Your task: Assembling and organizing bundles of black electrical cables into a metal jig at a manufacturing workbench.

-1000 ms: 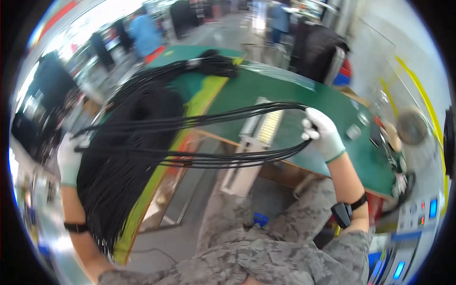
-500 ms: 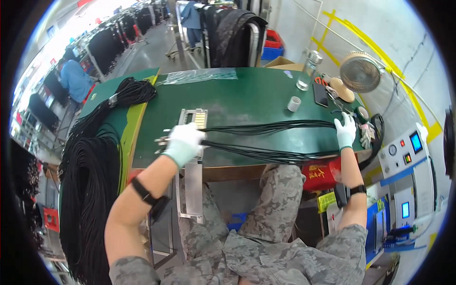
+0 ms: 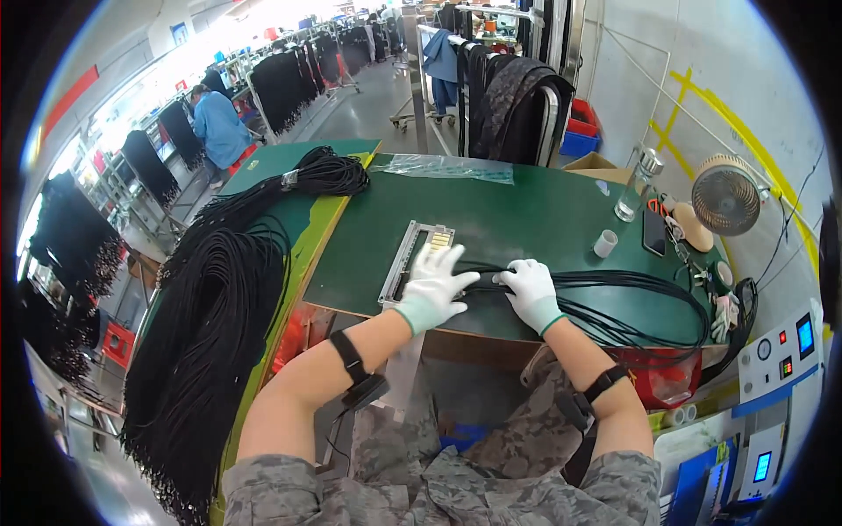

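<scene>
A looped bundle of thin black cables (image 3: 631,279) lies across the green table, its left end running under my gloved hands. My right hand (image 3: 531,294), in a white glove, closes around the cables near that end. Beside it, my left hand (image 3: 431,285) rests with fingers spread over a flat metal fixture (image 3: 396,263), hiding its middle. Yellowish strips (image 3: 441,238) show in the fixture's far part, past my left fingertips. Whatever lies beneath my left palm cannot be made out.
A large heap of black cables (image 3: 210,324) covers the table's left side, with a tied bundle (image 3: 329,173) behind. At the right stand a glass bottle (image 3: 638,186), a white cup (image 3: 605,244), a phone (image 3: 653,232) and a fan (image 3: 726,195). A person in blue (image 3: 219,127) is far left.
My right hand has come left from the cables' far right loop to their left end. My left hand has opened from its grip and spread over the fixture. The view has shifted.
</scene>
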`<state>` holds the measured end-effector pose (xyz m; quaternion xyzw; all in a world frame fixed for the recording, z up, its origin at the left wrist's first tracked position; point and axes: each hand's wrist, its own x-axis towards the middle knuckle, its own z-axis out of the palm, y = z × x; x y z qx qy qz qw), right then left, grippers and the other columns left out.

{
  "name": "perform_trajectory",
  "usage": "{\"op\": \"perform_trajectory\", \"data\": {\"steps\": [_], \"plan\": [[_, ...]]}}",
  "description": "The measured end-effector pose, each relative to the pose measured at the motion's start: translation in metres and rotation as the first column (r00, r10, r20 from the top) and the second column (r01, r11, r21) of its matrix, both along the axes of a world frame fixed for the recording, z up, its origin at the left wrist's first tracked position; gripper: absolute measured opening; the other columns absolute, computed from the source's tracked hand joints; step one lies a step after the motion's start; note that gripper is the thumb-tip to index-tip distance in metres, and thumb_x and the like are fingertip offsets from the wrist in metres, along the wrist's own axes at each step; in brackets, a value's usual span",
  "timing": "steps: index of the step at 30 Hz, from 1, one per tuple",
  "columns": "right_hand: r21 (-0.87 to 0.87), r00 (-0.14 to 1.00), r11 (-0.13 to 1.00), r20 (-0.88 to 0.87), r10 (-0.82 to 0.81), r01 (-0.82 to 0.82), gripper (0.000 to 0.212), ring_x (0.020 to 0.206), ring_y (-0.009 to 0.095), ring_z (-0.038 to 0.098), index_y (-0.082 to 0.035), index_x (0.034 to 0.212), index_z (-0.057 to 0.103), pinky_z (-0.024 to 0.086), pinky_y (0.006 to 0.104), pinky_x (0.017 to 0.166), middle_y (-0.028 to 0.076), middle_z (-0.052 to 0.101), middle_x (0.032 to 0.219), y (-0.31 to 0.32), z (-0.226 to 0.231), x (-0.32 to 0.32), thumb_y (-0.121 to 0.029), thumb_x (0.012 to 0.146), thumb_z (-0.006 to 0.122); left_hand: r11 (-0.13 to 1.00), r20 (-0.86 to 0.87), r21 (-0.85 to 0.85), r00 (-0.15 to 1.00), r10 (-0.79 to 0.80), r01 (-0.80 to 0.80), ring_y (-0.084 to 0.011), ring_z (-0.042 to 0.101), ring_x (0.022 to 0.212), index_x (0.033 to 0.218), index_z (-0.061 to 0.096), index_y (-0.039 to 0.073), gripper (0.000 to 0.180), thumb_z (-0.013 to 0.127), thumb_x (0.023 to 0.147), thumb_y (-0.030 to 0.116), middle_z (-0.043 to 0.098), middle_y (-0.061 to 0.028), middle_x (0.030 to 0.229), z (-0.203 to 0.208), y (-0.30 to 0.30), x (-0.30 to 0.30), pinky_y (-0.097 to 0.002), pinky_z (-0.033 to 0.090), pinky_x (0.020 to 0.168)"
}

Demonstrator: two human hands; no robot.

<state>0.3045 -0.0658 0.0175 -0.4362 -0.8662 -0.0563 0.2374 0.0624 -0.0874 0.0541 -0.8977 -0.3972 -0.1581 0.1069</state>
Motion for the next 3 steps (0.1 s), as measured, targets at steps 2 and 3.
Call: {"op": "perform_trajectory", "data": {"steps": [2, 3], "plan": [[0.083, 0.999, 0.996, -0.040, 0.033, -0.030, 0.030, 0.091, 0.028, 0.056, -0.020, 0.099, 0.068, 0.044, 0.0401, 0.078, 0.006, 0.059, 0.094, 0.007, -0.002, 0.003, -0.013, 0.070, 0.071, 0.984, 0.161, -0.078, 0.972, 0.173, -0.162, -0.0378, 0.028, 0.136, 0.130, 0.055, 0.024, 0.068, 0.077, 0.068, 0.037, 0.029, -0.0205, 0.148, 0.000, -0.020, -0.024, -0.0502, 0.021, 0.113], [0.125, 0.997, 0.991, -0.063, 0.051, -0.043, 0.030, 0.087, 0.026, 0.056, -0.020, 0.098, 0.068, 0.044, 0.0393, 0.075, 0.004, 0.058, 0.088, 0.010, -0.002, 0.003, -0.010, 0.070, 0.070, 0.984, 0.142, -0.080, 0.975, 0.172, -0.162, -0.0378, 0.028, 0.136, 0.130, 0.055, 0.024, 0.068, 0.077, 0.068, 0.037, 0.029, -0.0205, 0.148, 0.000, -0.024, -0.025, -0.0502, 0.021, 0.113]]}}
